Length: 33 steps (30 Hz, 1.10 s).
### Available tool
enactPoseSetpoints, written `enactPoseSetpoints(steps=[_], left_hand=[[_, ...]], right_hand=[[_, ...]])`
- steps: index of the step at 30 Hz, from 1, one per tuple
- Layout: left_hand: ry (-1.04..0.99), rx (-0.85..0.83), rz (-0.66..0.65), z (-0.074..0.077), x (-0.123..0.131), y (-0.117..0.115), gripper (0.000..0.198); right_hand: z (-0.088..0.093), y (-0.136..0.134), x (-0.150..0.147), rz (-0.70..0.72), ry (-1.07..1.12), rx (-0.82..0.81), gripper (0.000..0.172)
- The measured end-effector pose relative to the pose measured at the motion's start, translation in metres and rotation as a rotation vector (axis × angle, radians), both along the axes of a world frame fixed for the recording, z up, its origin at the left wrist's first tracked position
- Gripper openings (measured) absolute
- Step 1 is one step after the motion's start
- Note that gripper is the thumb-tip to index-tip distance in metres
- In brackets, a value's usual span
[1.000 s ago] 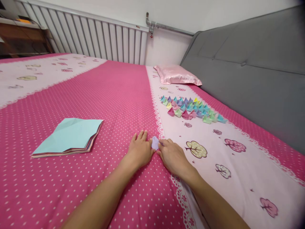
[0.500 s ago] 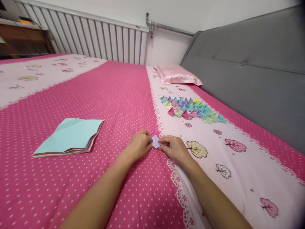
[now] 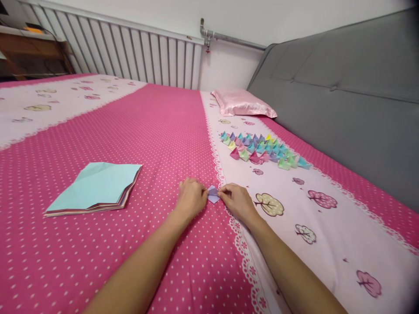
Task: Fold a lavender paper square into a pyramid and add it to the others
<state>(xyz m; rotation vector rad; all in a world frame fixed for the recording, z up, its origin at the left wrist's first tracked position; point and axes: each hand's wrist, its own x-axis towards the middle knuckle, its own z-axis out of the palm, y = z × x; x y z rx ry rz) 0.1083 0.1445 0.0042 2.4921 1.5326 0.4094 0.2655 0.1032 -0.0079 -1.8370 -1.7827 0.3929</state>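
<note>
A small folded purple paper (image 3: 214, 195) is held between my two hands, low over the pink dotted bedsheet. My left hand (image 3: 192, 197) pinches its left corner between thumb and fingers. On the opposite side, my right hand (image 3: 238, 200) pinches the right corner. The paper looks partly opened, with a darker inner fold showing near its top. Farther off to the right, several small folded paper boats (image 3: 262, 147) in blue, green, pink, purple and yellow stand in rows on the sheet.
A stack of square paper (image 3: 96, 185) with a light blue sheet on top lies to the left. A pink satin pillow (image 3: 244, 103) rests near the grey headboard (image 3: 343, 100). Along the back wall runs a white radiator (image 3: 131, 48), with a wooden desk (image 3: 36, 52) at the far left.
The purple paper was a flat diamond and now shows a raised, spread fold at its top. Both hands have shifted their pinch slightly at its side corners.
</note>
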Motion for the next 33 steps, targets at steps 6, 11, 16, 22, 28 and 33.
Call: enactPoseSetpoints(steps=[6, 11, 16, 22, 28, 33], left_hand=[[0.012, -0.102, 0.076, 0.001, 0.002, 0.001, 0.028], [0.040, -0.142, 0.151, 0.006, 0.005, -0.002, 0.029], [0.059, -0.200, 0.253, 0.010, 0.011, -0.001, 0.025], [0.052, -0.228, 0.269, 0.008, 0.011, 0.002, 0.024], [-0.112, -0.203, 0.143, 0.001, 0.001, 0.000, 0.024], [-0.174, -0.270, 0.131, -0.001, -0.001, 0.002, 0.023]], right_hand=[[-0.004, 0.001, -0.005, -0.034, -0.086, -0.021, 0.013], [-0.002, 0.001, -0.008, -0.060, -0.121, -0.042, 0.016], [-0.002, 0.002, -0.013, -0.111, -0.153, -0.066, 0.019], [-0.003, 0.005, -0.014, -0.148, -0.128, -0.079, 0.018], [-0.002, 0.003, -0.011, -0.131, -0.068, -0.040, 0.019], [-0.003, 0.002, -0.009, -0.125, -0.004, -0.015, 0.019]])
